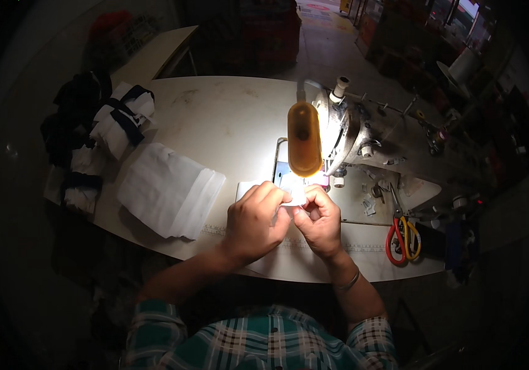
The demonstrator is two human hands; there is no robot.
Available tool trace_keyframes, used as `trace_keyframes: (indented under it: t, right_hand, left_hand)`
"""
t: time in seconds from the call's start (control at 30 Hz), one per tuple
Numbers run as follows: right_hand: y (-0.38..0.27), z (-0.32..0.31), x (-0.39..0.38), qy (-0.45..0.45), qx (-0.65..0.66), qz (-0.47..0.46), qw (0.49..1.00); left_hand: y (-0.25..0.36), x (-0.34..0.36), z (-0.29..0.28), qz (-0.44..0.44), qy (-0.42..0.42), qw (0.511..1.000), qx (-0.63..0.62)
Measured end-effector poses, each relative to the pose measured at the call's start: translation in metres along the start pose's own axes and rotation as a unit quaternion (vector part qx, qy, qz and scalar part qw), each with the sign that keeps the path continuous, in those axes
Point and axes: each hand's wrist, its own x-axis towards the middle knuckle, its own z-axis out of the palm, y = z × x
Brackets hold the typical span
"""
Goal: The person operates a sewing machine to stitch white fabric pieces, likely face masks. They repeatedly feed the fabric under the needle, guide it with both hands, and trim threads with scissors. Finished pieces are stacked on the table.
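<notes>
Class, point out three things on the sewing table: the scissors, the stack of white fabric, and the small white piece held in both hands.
scissors (pixel 402 239), head view, on the red and yellow handles.
stack of white fabric (pixel 169 190), head view, on its top layer.
small white piece (pixel 294 196), head view, on the part showing between the fingers.

A tailoring workshop: a sewing machine (pixel 351 132) stands on the far right of a worn table (pixel 227 111), scissors (pixel 402 237) near right, stacked cloth (pixel 169 191) left.

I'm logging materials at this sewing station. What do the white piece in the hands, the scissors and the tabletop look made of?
White piece: thin woven cloth, it folds softly. Scissors: metal blades, glossy red and yellow handles, probably plastic. Tabletop: smooth pale laminate, likely, scuffed and faintly shiny.
</notes>
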Motion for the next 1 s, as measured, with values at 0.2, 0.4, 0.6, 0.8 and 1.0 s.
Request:
trace_keyframes:
  t: [0.2,0.4,0.6,0.8,1.0]
  right_hand:
    - [0.001,-0.001,-0.002,0.004,0.046,0.029,0.999]
    - [-0.009,-0.004,0.004,0.018,0.049,0.11,0.993]
    - [0.002,-0.01,0.003,0.01,0.133,0.129,0.983]
    - [0.007,-0.007,0.002,-0.011,0.176,0.157,0.972]
    - [0.004,-0.007,0.003,-0.025,0.206,0.172,0.963]
  left_hand:
    - [-0.01,0.006,0.0,0.03,-0.005,1.0,-0.003]
    - [-0.048,0.015,0.006,-0.097,-0.076,0.93,-0.347]
    - [-0.049,0.019,0.0,-0.158,-0.214,0.868,-0.42]
    - [-0.042,0.014,0.018,-0.268,-0.104,0.784,-0.55]
    - [-0.029,0.012,0.029,-0.232,-0.006,0.813,-0.534]
